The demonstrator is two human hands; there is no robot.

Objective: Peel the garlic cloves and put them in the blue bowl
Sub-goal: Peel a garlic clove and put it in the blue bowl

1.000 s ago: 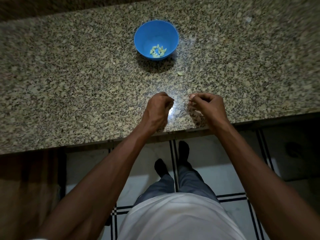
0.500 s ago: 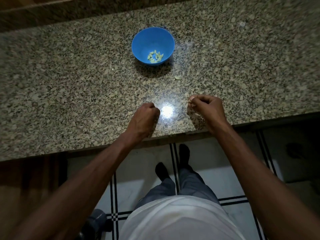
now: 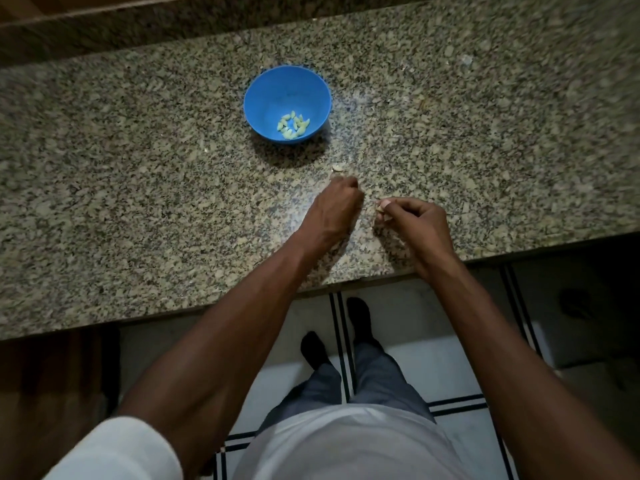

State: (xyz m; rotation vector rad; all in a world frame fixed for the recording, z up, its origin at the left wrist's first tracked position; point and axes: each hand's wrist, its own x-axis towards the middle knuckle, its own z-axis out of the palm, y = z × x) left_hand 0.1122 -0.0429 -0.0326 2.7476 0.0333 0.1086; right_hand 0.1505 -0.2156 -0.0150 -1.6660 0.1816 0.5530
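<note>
On the counter (image 3: 138,188), left hand (image 3: 337,211) has reached forward, curled; right hand (image 3: 415,220) pinches a clove (image 3: 381,207).

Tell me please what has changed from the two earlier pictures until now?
The left hand drew back toward the counter edge, then reached forward toward the loose clove lying before the blue bowl; its fingertips now lie just short of it. Whether it holds anything cannot be seen. The right hand stayed near the edge, pinching a small pale piece. The bowl, with peeled cloves inside, did not move on the counter.

blue bowl (image 3: 266,98) of peeled cloves (image 3: 292,124), granite counter (image 3: 138,188)
</note>
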